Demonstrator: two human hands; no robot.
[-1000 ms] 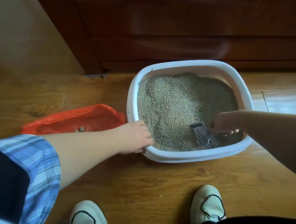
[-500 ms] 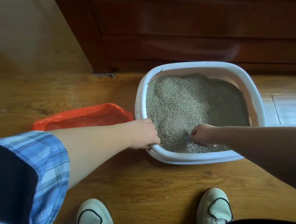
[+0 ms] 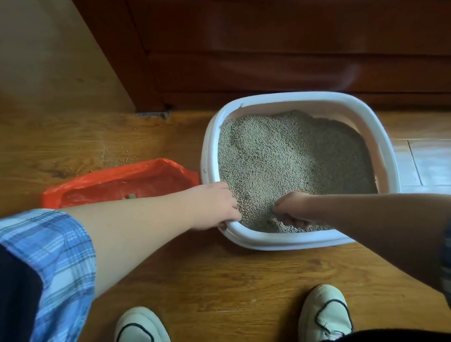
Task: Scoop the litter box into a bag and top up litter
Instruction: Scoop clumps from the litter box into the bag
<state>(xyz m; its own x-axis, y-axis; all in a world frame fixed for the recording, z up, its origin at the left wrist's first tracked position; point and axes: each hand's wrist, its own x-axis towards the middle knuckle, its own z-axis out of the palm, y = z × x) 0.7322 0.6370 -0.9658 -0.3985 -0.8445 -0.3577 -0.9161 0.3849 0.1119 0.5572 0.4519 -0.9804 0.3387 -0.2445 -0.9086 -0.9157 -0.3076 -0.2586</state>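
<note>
The litter box (image 3: 382, 155) is sitting with the red bag (image 3: 115, 181) lying flat just beside its left wall. The left hand (image 3: 214, 205) is gripping the box's near left rim. The right hand (image 3: 291, 211) is digging, clenched, into the litter (image 3: 286, 151) by the near wall; what it is grasping, I cannot tell. Lifting quickly toward the flat bag is risking spilled grains.
</note>
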